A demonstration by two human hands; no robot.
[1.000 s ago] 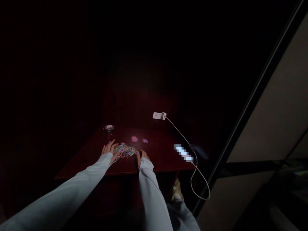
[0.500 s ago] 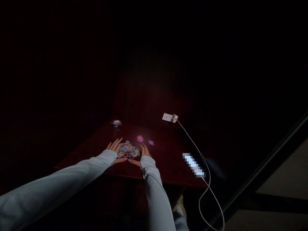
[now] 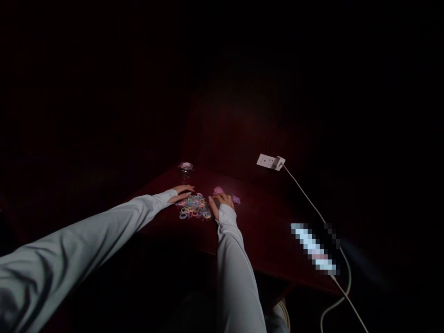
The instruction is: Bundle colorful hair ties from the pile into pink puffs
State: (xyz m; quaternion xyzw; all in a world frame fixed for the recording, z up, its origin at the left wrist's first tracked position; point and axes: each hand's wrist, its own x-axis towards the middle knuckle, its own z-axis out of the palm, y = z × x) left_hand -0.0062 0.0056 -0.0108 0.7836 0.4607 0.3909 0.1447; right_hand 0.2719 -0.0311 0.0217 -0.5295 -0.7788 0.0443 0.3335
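A loose pile of small, many-coloured hair ties (image 3: 193, 206) lies on the dark red table (image 3: 256, 236). My left hand (image 3: 182, 192) rests along the pile's far left edge, fingers stretched out and holding nothing. At the pile's right side is my right hand (image 3: 222, 200), palm down with its thumb and fingers apart, nothing visibly gripped. Just beyond my right hand sits a small pink heap of bands (image 3: 218, 190). A little purple heap (image 3: 236, 199) shows beside it, partly covered by the fingers.
A clear round jar (image 3: 186, 168) stands at the back left of the table. A white wall socket (image 3: 270, 162) holds a plugged-in charger, whose pale cable (image 3: 305, 196) runs down to the right. A blurred-out lit device (image 3: 314, 248) lies at the table's right. The surroundings are very dark.
The view has shifted, so the table things appear moved. My left hand has slid to the pile's far side. My right hand has moved up towards the pink heap. The pile looks less enclosed.
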